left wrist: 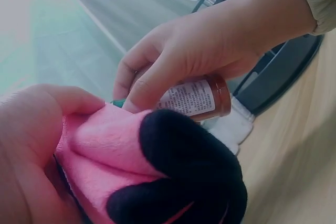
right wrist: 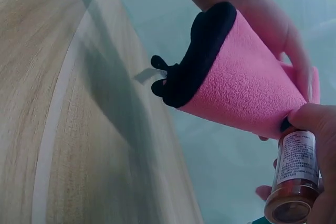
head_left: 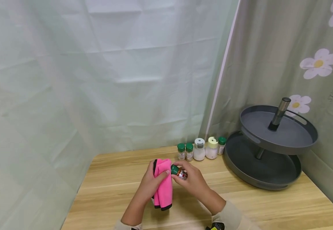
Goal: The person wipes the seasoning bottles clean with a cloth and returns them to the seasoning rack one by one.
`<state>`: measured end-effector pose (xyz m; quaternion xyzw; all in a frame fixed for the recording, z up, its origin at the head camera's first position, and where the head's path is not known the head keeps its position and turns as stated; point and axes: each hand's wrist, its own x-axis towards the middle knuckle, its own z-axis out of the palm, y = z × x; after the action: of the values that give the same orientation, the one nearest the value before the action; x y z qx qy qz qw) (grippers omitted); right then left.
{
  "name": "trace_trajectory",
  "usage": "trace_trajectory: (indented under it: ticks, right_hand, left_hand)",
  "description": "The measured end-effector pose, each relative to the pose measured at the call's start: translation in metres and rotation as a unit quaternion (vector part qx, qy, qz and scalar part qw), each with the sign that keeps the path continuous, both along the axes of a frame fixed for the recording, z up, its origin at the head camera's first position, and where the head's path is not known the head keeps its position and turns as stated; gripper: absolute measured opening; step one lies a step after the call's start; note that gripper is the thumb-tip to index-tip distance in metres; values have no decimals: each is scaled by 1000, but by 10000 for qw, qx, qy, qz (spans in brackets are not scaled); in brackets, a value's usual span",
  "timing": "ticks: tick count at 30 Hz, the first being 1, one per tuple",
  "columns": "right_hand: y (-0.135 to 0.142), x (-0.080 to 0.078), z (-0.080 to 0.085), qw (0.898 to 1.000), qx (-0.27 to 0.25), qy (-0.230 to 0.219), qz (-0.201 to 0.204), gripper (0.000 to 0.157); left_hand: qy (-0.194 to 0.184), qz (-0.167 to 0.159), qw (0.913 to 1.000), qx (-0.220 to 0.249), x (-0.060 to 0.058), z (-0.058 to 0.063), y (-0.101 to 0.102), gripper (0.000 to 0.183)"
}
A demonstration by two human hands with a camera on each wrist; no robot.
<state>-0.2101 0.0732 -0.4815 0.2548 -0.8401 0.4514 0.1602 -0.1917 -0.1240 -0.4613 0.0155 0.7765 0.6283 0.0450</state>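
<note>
My left hand (head_left: pixel 152 182) grips a folded pink cloth (head_left: pixel 164 188) with black edging, thumb across its front. My right hand (head_left: pixel 192 179) holds a small spice jar (head_left: pixel 182 174) by its sides, tilted, its green cap (head_left: pixel 174 169) against the cloth. In the left wrist view the jar (left wrist: pixel 194 98) shows reddish-brown contents and a white printed label. The right wrist view shows the jar's base (right wrist: pixel 291 208) toward the camera and the cloth (right wrist: pixel 247 77) spread from the left fingers; the cap is hidden there.
Along the table's back edge stand green-capped jars (head_left: pixel 181 151), a grey-lidded white jar (head_left: pixel 199 150) and a yellow-lidded one (head_left: pixel 211 148). A dark two-tier round tray (head_left: pixel 269 185) stands to their right on the wooden table (head_left: pixel 109 191). Pale curtains hang behind.
</note>
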Motion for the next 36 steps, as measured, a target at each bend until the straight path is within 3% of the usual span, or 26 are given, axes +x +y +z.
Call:
trace_trajectory:
  ticks: [7,19,26,36]
  right_hand:
    - [3,2,-1,9989,98,391,-250,45]
    - [13,-2,0,9971,235,721,-58,41]
    - [14,-2,-2,9981,278,525,149,38]
    - [17,-3,1,9929,326,-415,1063,34]
  left_hand:
    - [-12,19,10000,23,1,1,-2,56]
    - [105,-331,9984,438,-1,2,-17,38]
    - [215,-726,9966,335,-2,3,-23,41]
    - [382,-920,9950,-52,-3,6,-27,39]
